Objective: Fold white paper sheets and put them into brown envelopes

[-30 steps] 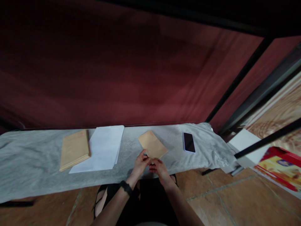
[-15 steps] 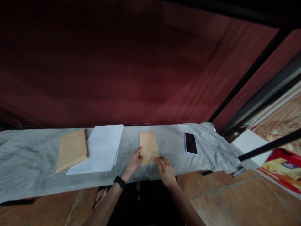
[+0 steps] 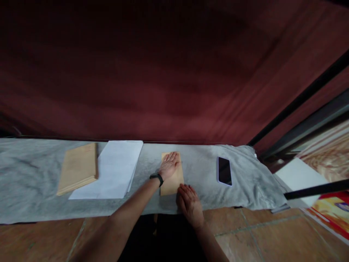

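A tan paper envelope [image 3: 169, 186] lies flat on the grey cloth in front of me. My left hand [image 3: 169, 165], with a black band on its wrist, rests flat on the envelope's upper part, fingers stretched out. At the envelope's lower right corner, my right hand [image 3: 189, 203] lies with its fingers stretched out and the tips at the paper's edge. Nothing is gripped in either hand. To the left, a stack of tan envelopes [image 3: 79, 165] partly covers a pile of white paper sheets [image 3: 117, 167].
A phone [image 3: 224, 171] with a pale purple rim lies on the right part of the grey cloth [image 3: 196, 163]. Behind the cloth hangs a dark red curtain [image 3: 163, 91]. At the right are a black bar [image 3: 319, 189], a white board [image 3: 300, 178] and a red and yellow box [image 3: 332, 207].
My left hand has moved from the envelope's left edge up onto its upper part and flattened there. My right hand's fingers have flattened near the lower right corner. The view has shifted slightly.
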The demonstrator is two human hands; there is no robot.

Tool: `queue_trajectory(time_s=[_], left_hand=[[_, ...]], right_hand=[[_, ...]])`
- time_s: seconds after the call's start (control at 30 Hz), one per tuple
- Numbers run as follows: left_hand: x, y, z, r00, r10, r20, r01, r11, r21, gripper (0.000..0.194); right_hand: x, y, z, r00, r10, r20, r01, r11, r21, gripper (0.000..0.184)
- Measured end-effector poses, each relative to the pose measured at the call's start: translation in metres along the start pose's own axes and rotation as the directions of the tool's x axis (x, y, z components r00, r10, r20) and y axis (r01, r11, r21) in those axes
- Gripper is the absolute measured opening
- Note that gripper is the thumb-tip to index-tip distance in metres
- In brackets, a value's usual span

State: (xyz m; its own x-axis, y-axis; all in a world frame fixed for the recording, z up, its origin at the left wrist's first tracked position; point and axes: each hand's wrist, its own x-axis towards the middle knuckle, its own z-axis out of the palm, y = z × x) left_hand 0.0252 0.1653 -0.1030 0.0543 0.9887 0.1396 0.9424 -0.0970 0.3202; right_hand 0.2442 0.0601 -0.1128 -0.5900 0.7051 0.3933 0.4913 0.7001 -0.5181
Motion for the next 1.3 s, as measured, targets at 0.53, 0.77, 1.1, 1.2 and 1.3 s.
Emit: queue_trajectory(time_s=[0.53, 0.77, 1.1, 1.2, 1.3], left_hand=[[-0.033, 0.010, 0.011, 0.972, 0.223, 0.079, -0.216, 0.973, -0.086, 0.057], [-0.063, 0.026, 0.010, 0.961, 0.265, 0.081, -0.256, 0.961, -0.109, 0.057], [-0.105, 0.045, 0.004, 0.953, 0.283, 0.104, -0.262, 0.949, -0.176, 0.052], [-0.118, 0.051, 0.000, 0.954, 0.283, 0.102, -0.260, 0.946, -0.193, 0.052], [-0.131, 0.055, -0.003, 0.944, 0.298, 0.141, -0.274, 0.947, -0.170, 0.055]], right_hand=[[-0.001, -0.001, -0.009, 0.997, 0.077, 0.005, -0.076, 0.979, 0.188, 0.033], [-0.006, -0.001, -0.002, 0.975, 0.200, -0.098, -0.171, 0.954, 0.248, 0.036], [-0.003, 0.001, 0.003, 0.948, 0.298, -0.116, -0.253, 0.921, 0.295, 0.045], [-0.003, 0.002, 0.006, 0.926, 0.352, -0.134, -0.298, 0.903, 0.309, 0.046], [-0.002, 0.001, 0.006, 0.916, 0.376, -0.136, -0.316, 0.890, 0.330, 0.047]])
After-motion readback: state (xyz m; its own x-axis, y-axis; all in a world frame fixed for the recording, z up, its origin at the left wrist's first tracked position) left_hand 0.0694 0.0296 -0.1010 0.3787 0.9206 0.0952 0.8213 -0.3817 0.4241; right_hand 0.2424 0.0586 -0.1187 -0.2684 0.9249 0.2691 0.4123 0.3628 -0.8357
